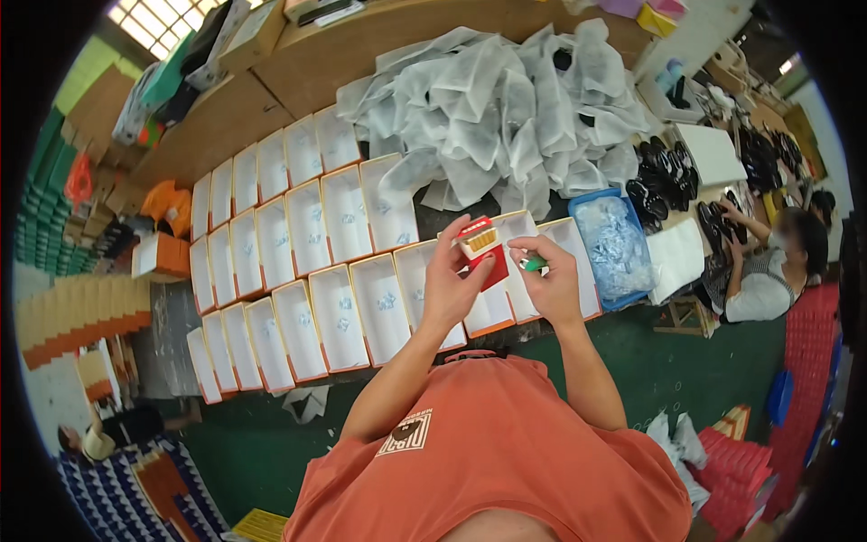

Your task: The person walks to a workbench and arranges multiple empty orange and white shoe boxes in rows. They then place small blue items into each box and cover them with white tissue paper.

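My left hand (pixel 449 287) holds an open red cigarette pack (pixel 493 271) upright over the table, its lid tipped back and a row of tan filter ends showing. Close by on the right, my right hand (pixel 555 282) is closed on a small green lighter (pixel 536 264). Below both hands stand rows of open shoe boxes (pixel 340 312), white inside with orange outer sides. Small blue-and-white packets lie in many of them.
A heap of whitish translucent bags (pixel 506 108) covers the table's back. Right of the boxes sits a blue basket (pixel 652 262) of clear packets. Further right, a co-worker (pixel 768 271) handles black shoes (pixel 711 226). Another person (pixel 97 443) is at the lower left.
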Demonstrator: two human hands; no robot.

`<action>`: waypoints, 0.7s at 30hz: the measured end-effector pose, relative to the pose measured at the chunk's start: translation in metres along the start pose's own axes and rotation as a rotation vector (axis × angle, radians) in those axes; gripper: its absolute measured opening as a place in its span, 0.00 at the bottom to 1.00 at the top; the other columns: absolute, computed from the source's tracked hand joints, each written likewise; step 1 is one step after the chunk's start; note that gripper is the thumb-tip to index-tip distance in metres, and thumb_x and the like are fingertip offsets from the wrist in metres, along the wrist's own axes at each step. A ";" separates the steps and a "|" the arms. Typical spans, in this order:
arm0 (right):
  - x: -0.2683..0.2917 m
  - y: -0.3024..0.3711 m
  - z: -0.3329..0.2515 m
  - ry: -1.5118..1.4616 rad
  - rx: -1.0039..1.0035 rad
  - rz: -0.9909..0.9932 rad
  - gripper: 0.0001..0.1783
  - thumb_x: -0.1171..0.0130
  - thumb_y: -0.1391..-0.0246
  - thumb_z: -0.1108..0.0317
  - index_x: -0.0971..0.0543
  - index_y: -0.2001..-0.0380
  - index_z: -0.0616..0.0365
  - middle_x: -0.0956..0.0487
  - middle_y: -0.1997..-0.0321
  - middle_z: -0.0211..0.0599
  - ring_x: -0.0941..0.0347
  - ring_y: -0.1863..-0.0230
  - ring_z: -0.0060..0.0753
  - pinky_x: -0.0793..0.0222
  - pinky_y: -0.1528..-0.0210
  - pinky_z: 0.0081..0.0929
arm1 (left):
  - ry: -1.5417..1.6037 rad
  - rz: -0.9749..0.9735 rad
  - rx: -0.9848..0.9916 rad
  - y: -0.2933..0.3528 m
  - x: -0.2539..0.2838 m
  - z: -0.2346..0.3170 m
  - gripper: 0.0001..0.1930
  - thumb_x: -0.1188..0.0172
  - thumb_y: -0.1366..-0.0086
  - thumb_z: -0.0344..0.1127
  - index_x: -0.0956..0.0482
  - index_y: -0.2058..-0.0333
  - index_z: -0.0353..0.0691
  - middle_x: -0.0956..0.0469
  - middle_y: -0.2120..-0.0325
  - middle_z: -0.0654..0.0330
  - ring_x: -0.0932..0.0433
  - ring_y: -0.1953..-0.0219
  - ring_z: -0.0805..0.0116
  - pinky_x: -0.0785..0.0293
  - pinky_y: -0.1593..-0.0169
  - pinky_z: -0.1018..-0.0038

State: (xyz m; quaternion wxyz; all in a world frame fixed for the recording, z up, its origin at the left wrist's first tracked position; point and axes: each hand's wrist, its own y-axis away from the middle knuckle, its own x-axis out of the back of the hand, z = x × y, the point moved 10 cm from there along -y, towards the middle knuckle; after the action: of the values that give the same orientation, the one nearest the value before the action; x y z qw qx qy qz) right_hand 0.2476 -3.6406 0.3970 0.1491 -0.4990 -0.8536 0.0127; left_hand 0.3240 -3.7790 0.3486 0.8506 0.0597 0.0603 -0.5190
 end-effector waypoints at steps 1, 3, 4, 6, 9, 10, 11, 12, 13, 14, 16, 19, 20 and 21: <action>-0.016 -0.002 -0.010 0.024 0.031 -0.029 0.08 0.31 0.48 0.72 0.17 0.64 0.61 0.20 0.70 0.32 0.28 0.69 0.18 0.32 0.65 0.21 | -0.062 0.078 -0.060 0.008 0.016 0.005 0.34 0.35 0.38 0.25 0.38 0.35 0.42 0.19 0.53 0.53 0.19 0.52 0.66 0.20 0.52 0.71; -0.031 -0.010 -0.016 0.153 0.140 -0.002 0.09 0.31 0.50 0.72 0.17 0.65 0.58 0.21 0.72 0.36 0.25 0.72 0.29 0.31 0.69 0.26 | -0.230 0.120 -0.148 0.008 0.022 0.023 0.33 0.37 0.38 0.23 0.37 0.35 0.42 0.19 0.52 0.55 0.19 0.53 0.68 0.20 0.52 0.71; -0.038 -0.012 -0.016 0.214 0.192 0.022 0.09 0.31 0.52 0.73 0.17 0.65 0.57 0.22 0.73 0.39 0.24 0.74 0.35 0.31 0.71 0.29 | -0.320 0.132 -0.190 0.009 0.022 0.031 0.33 0.38 0.38 0.23 0.37 0.35 0.42 0.19 0.51 0.56 0.19 0.53 0.69 0.20 0.51 0.71; -0.047 -0.022 0.002 0.170 0.091 -0.006 0.10 0.30 0.53 0.73 0.16 0.65 0.57 0.21 0.72 0.39 0.23 0.73 0.38 0.30 0.71 0.31 | -0.562 0.159 -0.225 0.007 0.023 0.034 0.35 0.39 0.44 0.20 0.31 0.37 0.47 0.21 0.70 0.58 0.20 0.68 0.72 0.20 0.57 0.74; -0.054 -0.033 0.036 0.108 0.011 -0.045 0.14 0.38 0.56 0.78 0.16 0.63 0.56 0.16 0.64 0.43 0.19 0.65 0.44 0.25 0.63 0.32 | -0.591 0.150 -0.335 -0.003 0.024 0.035 0.36 0.39 0.46 0.17 0.28 0.38 0.50 0.23 0.75 0.62 0.25 0.77 0.71 0.25 0.67 0.75; -0.064 -0.037 0.038 0.181 0.041 -0.088 0.15 0.39 0.58 0.76 0.16 0.62 0.54 0.16 0.63 0.44 0.19 0.63 0.47 0.24 0.62 0.37 | -0.677 0.155 -0.353 -0.005 0.028 0.033 0.36 0.39 0.46 0.18 0.28 0.38 0.50 0.21 0.74 0.61 0.25 0.77 0.70 0.25 0.68 0.74; -0.072 -0.041 0.033 0.218 0.064 -0.128 0.13 0.39 0.59 0.74 0.16 0.65 0.55 0.17 0.64 0.43 0.20 0.62 0.49 0.24 0.61 0.40 | -0.723 0.148 -0.304 -0.009 0.035 0.022 0.37 0.36 0.46 0.19 0.30 0.37 0.51 0.19 0.72 0.60 0.24 0.77 0.68 0.25 0.69 0.73; -0.073 -0.045 0.032 0.281 0.058 -0.127 0.13 0.37 0.58 0.74 0.17 0.65 0.55 0.17 0.66 0.42 0.20 0.65 0.49 0.25 0.63 0.38 | -0.736 0.117 -0.264 -0.012 0.033 0.011 0.37 0.37 0.46 0.19 0.31 0.36 0.49 0.19 0.67 0.58 0.23 0.76 0.68 0.24 0.69 0.74; -0.076 -0.051 0.033 0.335 0.051 -0.132 0.12 0.35 0.58 0.73 0.17 0.65 0.55 0.18 0.68 0.42 0.21 0.67 0.49 0.25 0.64 0.37 | -0.759 0.094 -0.221 -0.018 0.033 0.002 0.37 0.37 0.46 0.20 0.33 0.35 0.46 0.18 0.62 0.56 0.21 0.74 0.68 0.23 0.69 0.74; -0.077 -0.057 0.037 0.389 0.041 -0.138 0.12 0.33 0.57 0.73 0.17 0.65 0.55 0.18 0.69 0.41 0.22 0.70 0.48 0.26 0.66 0.36 | -0.783 0.071 -0.176 -0.025 0.034 -0.007 0.38 0.37 0.45 0.20 0.34 0.34 0.44 0.17 0.57 0.54 0.19 0.73 0.68 0.23 0.69 0.74; -0.073 -0.065 0.058 0.360 -0.029 -0.125 0.12 0.32 0.58 0.73 0.18 0.65 0.55 0.18 0.69 0.40 0.21 0.69 0.45 0.26 0.66 0.34 | -0.645 0.073 -0.096 -0.037 0.034 -0.029 0.38 0.36 0.44 0.22 0.37 0.33 0.43 0.17 0.58 0.53 0.18 0.69 0.68 0.22 0.66 0.74; -0.056 -0.088 0.076 0.162 -0.034 -0.016 0.12 0.33 0.58 0.72 0.19 0.66 0.56 0.19 0.68 0.38 0.21 0.68 0.42 0.25 0.65 0.33 | -0.404 0.045 0.075 -0.057 0.032 -0.058 0.39 0.35 0.42 0.24 0.40 0.32 0.41 0.17 0.57 0.51 0.18 0.65 0.67 0.20 0.61 0.72; -0.051 -0.094 0.082 0.069 -0.021 0.029 0.12 0.34 0.57 0.72 0.20 0.66 0.57 0.19 0.68 0.38 0.20 0.67 0.41 0.25 0.64 0.33 | -0.318 0.040 0.143 -0.060 0.037 -0.069 0.40 0.34 0.41 0.25 0.41 0.32 0.40 0.17 0.56 0.51 0.17 0.63 0.66 0.20 0.58 0.72; -0.051 -0.103 0.089 -0.087 -0.037 0.042 0.12 0.35 0.58 0.76 0.20 0.65 0.58 0.20 0.68 0.37 0.21 0.67 0.34 0.27 0.63 0.27 | -0.254 0.037 0.190 -0.063 0.048 -0.088 0.34 0.34 0.41 0.26 0.36 0.36 0.37 0.17 0.58 0.51 0.18 0.62 0.67 0.20 0.54 0.71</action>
State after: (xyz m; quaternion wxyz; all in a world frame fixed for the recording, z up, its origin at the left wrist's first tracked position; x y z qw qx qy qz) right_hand 0.1602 -3.7243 0.3175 0.1020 -0.5183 -0.8488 0.0217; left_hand 0.2866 -3.8353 0.2519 0.8513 0.0748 -0.0980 -0.5099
